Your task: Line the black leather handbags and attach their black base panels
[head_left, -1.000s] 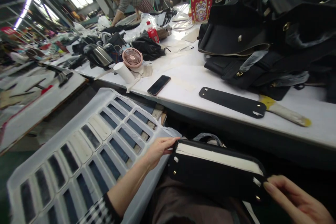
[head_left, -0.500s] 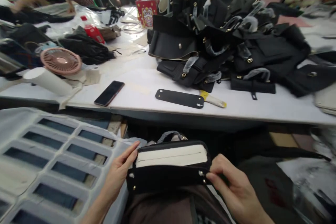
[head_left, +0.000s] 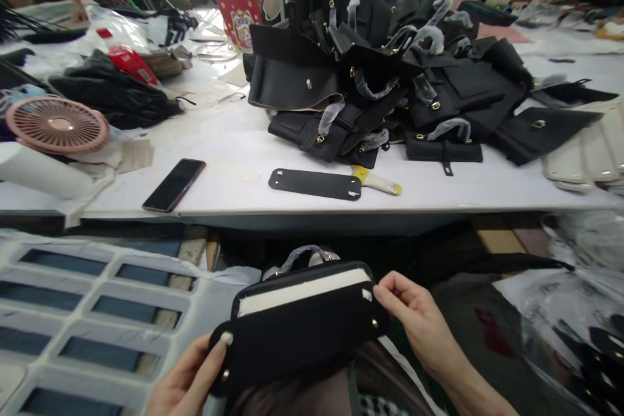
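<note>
A black bag (head_left: 292, 278) lies on my lap, its pale inner face showing as a strip and its plastic-wrapped handle (head_left: 303, 251) at the far side. Over it I hold a black panel (head_left: 297, 335) with rounded ends, gold studs and small white tabs at both ends. My left hand (head_left: 188, 374) pinches the panel's left end, thumb on top by the white tab. At the right end, my right hand (head_left: 412, 315) grips the upper corner between thumb and fingers. The panel tilts, left end lower, and covers most of the pale strip.
On the white table (head_left: 229, 175) are a similar black panel (head_left: 314, 183), a yellow-and-white brush (head_left: 380, 181), a phone (head_left: 174, 184), a pink fan (head_left: 57, 125) and a pile of black bags (head_left: 370, 78). A white slotted tray (head_left: 82, 305) stands at left. Other people work behind.
The panel has moved up over the pale strip and tilted, its left end lower. My left hand has gone down and left onto its end. The view has turned somewhat to the right.
</note>
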Available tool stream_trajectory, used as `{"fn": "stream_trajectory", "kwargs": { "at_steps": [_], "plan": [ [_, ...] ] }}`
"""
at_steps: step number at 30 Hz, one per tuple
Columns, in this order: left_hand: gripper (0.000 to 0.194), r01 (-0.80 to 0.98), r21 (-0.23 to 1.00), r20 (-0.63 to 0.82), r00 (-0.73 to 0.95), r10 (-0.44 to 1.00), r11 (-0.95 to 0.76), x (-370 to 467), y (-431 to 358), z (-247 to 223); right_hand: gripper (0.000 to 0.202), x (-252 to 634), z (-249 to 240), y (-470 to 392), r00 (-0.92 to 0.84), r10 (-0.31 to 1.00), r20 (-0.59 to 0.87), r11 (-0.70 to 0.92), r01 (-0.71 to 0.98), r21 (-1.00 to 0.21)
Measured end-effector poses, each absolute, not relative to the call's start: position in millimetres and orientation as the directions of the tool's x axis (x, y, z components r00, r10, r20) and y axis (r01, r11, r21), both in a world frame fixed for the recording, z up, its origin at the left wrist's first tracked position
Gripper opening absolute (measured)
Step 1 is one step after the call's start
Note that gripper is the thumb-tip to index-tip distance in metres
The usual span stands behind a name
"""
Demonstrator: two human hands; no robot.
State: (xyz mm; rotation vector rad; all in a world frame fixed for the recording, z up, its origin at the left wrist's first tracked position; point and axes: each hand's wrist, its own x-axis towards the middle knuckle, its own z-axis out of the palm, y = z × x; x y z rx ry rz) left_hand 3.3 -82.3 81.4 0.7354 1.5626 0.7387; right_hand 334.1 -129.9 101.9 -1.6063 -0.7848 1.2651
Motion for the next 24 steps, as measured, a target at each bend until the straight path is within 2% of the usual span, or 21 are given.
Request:
{"fn": "stream_trajectory", "kwargs": {
  "at_steps": [5,10,12,17,24],
  "plan": [
    [0.045,0.281,0.843,-0.468,-0.033,0.883,0.458,24.5,-49.2,96.0,0.041,337.3,89.6,-112.0,0.389,0.827,-0.407,-0.400,-0.104,-0.911],
    [0.043,0.464,0.815,-0.400,0.014,0.917,0.348,19.5,-33.9,88.9,0.043,340.4,72.4,-106.6,0.396,0.807,-0.438,-0.424,-0.129,-0.897],
    [0.043,0.454,0.816,-0.412,0.022,0.911,0.358,16.5,-31.8,83.9,0.043,340.8,66.6,-106.5,0.397,0.798,-0.453,-0.441,-0.127,-0.888],
    [0.039,0.299,0.823,-0.515,0.035,0.856,0.483,17.8,-28.6,81.6,0.044,341.5,60.4,-105.9,0.406,0.778,-0.479,-0.472,-0.126,-0.873],
    [0.043,0.193,0.812,-0.566,0.032,0.824,0.550,18.0,-26.4,82.4,0.050,336.1,74.3,-100.8,0.450,0.692,-0.565,-0.544,-0.189,-0.818]
  ]
}}
